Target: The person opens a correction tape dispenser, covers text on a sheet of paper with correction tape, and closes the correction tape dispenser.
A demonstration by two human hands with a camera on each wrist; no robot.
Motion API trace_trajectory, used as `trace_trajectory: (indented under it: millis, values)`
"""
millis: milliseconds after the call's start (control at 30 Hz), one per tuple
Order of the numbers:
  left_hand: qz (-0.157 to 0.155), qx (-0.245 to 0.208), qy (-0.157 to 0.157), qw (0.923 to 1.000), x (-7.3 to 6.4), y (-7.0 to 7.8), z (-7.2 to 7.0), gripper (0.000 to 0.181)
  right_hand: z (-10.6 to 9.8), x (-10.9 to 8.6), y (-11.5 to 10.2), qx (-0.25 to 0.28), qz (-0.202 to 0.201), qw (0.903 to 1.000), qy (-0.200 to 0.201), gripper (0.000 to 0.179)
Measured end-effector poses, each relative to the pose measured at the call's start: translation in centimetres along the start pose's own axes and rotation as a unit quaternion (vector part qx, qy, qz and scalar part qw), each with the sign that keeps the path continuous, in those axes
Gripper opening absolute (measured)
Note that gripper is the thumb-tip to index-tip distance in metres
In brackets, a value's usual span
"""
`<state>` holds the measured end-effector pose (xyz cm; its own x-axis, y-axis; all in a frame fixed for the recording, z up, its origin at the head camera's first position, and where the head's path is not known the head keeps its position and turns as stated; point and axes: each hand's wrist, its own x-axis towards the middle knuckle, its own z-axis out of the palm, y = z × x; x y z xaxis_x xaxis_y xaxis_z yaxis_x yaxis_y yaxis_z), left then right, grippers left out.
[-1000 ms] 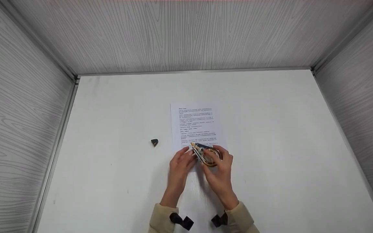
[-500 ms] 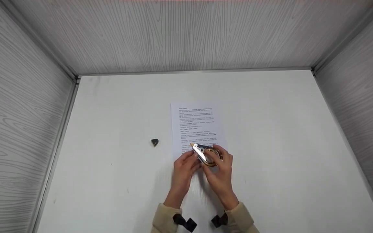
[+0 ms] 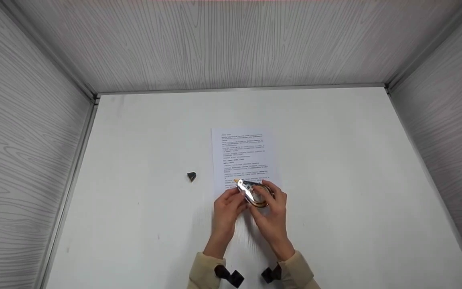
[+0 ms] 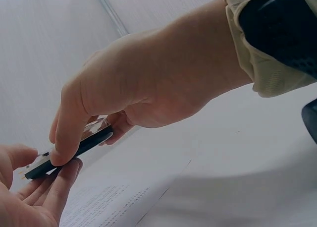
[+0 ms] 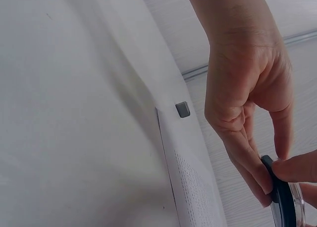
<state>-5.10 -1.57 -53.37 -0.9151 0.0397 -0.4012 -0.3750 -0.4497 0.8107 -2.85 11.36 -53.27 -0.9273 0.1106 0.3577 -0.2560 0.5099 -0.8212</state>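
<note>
Both hands hold a correction tape dispenser, with a dark shell, a clear rounded body and a small orange tip pointing up-left. My right hand grips its round end, thumb on the near side and fingers over the far side. Beside the narrow end, my left hand pinches the near edge. In the left wrist view the dispenser lies aslant above the paper, my right hand over it and my left hand at the tip end. The right wrist view shows left fingers on the dark shell.
Under the dispenser lies a printed sheet of paper, its lower part hidden by the hands. A small dark cap lies left of it on the white table. Grey wood-grain panels enclose the back and sides.
My left hand has moved slightly right and closed its fingers on the dispenser's narrow end. The dispenser has rolled so its shiny face shows. My right hand has barely moved.
</note>
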Motion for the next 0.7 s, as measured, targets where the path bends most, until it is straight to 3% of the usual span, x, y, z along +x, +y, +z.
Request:
trace_trajectory:
  millis: [433,600,700]
  values:
    - [0.018,0.001,0.026,0.9995,-0.2,0.2,0.3,0.031,0.0,0.0,0.2,0.036,0.047,0.9981,-0.015,0.077]
    - [0.019,0.005,0.032,0.9993,-0.2,0.1,0.3,0.034,0.0,0.1,0.1,0.045,0.036,0.9983,-0.010,0.082]
    - [0.021,0.007,0.028,0.9994,-0.2,0.1,0.3,0.037,-0.4,0.4,-1.1,0.047,0.021,0.9987,-0.007,0.080]
